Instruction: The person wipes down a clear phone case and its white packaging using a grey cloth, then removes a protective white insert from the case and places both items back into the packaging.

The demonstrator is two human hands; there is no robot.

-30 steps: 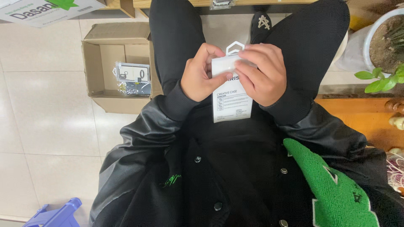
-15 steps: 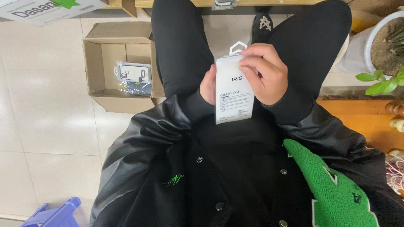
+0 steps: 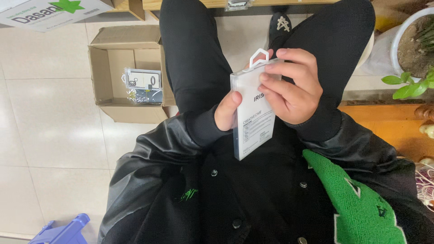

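Here, in front of the person's lap, a slim rectangular package is held between both hands, tilted a little so its lower end leans toward the black jacket. It is a flat white and translucent box, taller than it is wide, with a clear plastic hanger tab sticking up from its top edge. Its face is pale, almost frosted, with a few small lines of dark print in the lower half and a short word near the middle. A narrow side wall shows along its left edge, glossy and see-through.

The left hand grips that left edge, thumb pressed on the front face and the other fingers hidden behind the box. The right hand is closed around the upper right part, fingers curled over the front and reaching near the tab, so both hands have firm hold of it.

On the tiled floor to the person's left stands an open cardboard box with a few similar small packets lying inside. A potted plant sits off to the right, and a blue plastic stool peeks in at the bottom corner.
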